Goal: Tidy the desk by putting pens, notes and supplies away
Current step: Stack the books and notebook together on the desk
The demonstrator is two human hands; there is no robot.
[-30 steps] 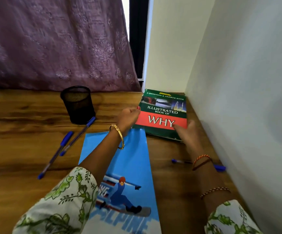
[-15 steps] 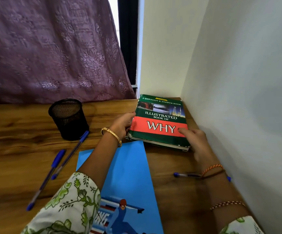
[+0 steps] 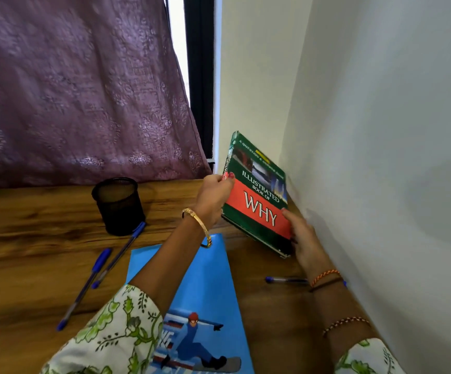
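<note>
Wooden desk (image 3: 43, 238) in the wall corner: book being stood upright.
Head view: left hand (image 3: 213, 201) and right hand (image 3: 304, 238) are gripping the green book (image 3: 258, 195), now tilting against the wall instead of lying flat as before; three pens (image 3: 103, 263) and the blue folder (image 3: 205, 287) are awaiting tidying.

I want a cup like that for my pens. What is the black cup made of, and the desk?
The black cup looks like metal wire mesh, matte: light shows through tiny holes. The desk looks like wood or wood-look laminate, smooth, with brown grain streaks.
</note>
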